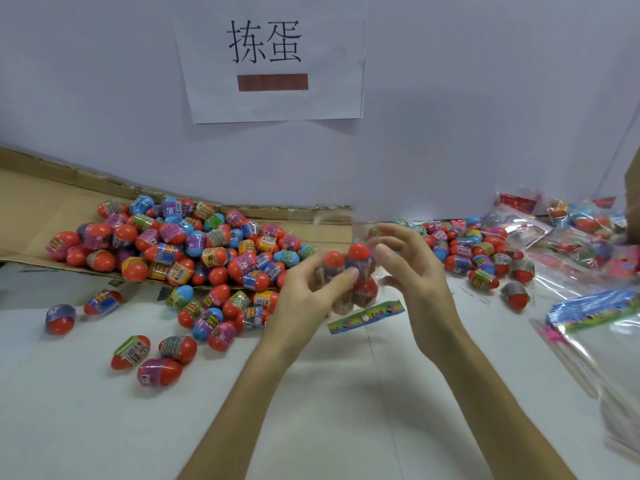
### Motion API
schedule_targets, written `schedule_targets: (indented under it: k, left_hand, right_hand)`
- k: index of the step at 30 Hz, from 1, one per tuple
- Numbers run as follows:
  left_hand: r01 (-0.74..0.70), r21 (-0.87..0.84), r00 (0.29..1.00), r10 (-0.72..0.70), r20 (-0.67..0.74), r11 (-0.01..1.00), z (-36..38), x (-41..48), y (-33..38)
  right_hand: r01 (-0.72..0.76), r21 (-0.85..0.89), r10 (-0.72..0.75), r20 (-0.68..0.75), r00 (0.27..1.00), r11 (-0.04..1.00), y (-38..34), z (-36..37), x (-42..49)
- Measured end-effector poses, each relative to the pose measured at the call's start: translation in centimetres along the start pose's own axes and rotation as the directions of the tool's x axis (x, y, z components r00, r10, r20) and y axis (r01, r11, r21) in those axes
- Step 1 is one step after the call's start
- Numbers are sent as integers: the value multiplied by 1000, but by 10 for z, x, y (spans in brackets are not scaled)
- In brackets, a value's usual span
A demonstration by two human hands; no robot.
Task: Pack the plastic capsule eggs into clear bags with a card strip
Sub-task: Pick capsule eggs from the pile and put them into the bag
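Observation:
In the middle of the view my left hand (304, 292) grips a clear bag (356, 282) holding several red-capped capsule eggs. My right hand (408, 268) pinches the bag's open top edge from the right, its fingers curled. A green card strip (367, 316) lies on the white table just below the bag. A big heap of loose capsule eggs (194, 247) covers the flattened cardboard (41, 202) to the left, and a smaller group of eggs (478, 251) lies to the right.
Filled bags with red header cards (571, 223) pile up at the far right. A stack of card strips (595, 311) and empty clear bags (602, 362) lie at the right edge. A paper sign (270, 57) hangs on the wall behind.

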State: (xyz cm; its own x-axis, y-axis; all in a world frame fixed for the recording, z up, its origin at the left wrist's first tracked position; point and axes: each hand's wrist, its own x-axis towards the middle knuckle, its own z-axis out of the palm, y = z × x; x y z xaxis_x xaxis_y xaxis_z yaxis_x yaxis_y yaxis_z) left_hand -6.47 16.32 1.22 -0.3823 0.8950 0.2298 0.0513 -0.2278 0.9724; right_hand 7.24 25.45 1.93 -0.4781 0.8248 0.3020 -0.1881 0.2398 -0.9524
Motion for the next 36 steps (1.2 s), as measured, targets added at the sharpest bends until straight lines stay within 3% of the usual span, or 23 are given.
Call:
schedule_targets:
  k: [5,9,13,27,32,36]
  left_hand:
    - [33,48,993,-38,115,998,4,-2,-1]
    - [27,53,995,-32,92,998,4,-2,-1]
    - [12,31,999,-13,40,999,2,-1,-2]
    - [74,-34,997,-74,1,997,1,1,1]
    - [91,-59,995,-89,43,994,4,-1,3]
    - [86,-56,994,-89,-56,995,4,0,3]
  right_hand:
    - [79,-97,-85,-59,995,992,2,2,-2]
    - [51,-119,-65,-113,991,992,2,2,-1]
    - [-33,-83,32,-17,999,996,0,3,0]
    - [68,-232,-98,-119,988,970,3,9,-4]
    - [58,-139,-80,-154,985,989,1,5,-3]
    - [-33,-58,27,-100,995,998,-1,2,0]
